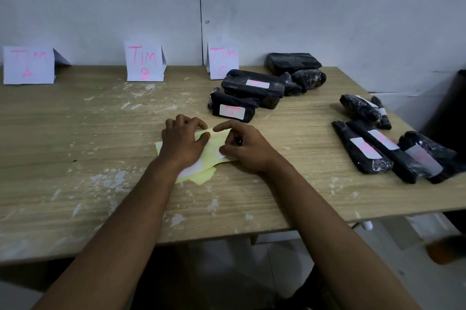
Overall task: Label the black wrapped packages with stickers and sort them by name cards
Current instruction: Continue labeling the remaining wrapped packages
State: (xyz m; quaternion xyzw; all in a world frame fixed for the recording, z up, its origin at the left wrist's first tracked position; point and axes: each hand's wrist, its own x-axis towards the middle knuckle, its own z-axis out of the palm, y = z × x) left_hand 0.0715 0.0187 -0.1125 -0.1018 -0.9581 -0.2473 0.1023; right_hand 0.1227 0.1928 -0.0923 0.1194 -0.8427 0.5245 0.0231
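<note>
Centre frame, left hand (182, 144) presses flat on the yellow sticker sheet (214, 144), fingers curled at its edge; right hand (243, 147) pinches the sheet's right side. Black packages (248, 87) sit upper right, name cards (144, 61) line the wall.

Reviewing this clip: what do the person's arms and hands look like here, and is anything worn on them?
Both forearms are bare from the bottom of the frame to the wrists, with no sleeves in view. The left hand and right hand are bare too: no gloves, and no rings, watch or bracelet that I can make out. No markings show.
</note>
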